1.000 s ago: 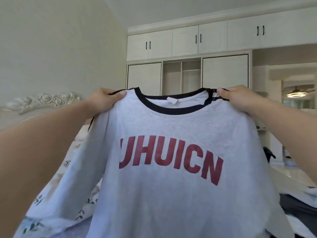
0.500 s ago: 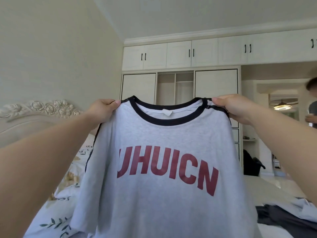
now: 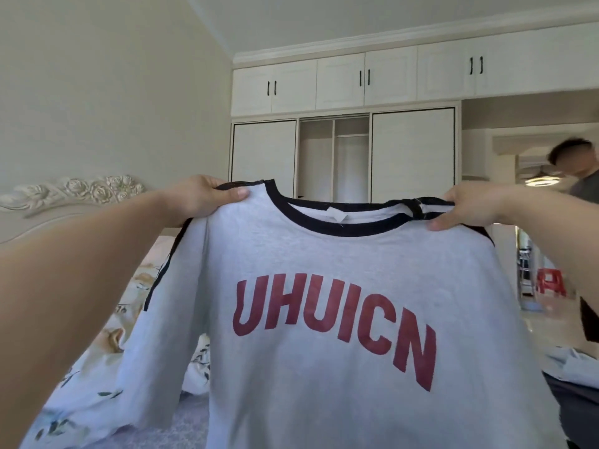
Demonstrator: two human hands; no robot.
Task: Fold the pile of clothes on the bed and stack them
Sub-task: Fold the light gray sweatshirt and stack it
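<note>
A light grey T-shirt (image 3: 340,260) with a dark collar and red letters hangs spread out in front of me, front side facing me. My left hand (image 3: 202,199) pinches its left shoulder beside the collar. My right hand (image 3: 470,207) pinches the right shoulder at the same height. The shirt's hem drops below the view. Under it lies the bed (image 3: 94,377) with a floral cover, mostly hidden by the shirt.
More clothes, pale and dark grey (image 3: 573,384), lie on the bed at the lower right. A carved headboard (image 3: 74,192) stands at the left. White wardrobes (image 3: 411,150) fill the far wall. Another person (image 3: 583,189) stands in the doorway at the right.
My hands have spread farther apart, pulling the shirt's shoulders wide, and my view has swung right. The person at the right has come further into sight.
</note>
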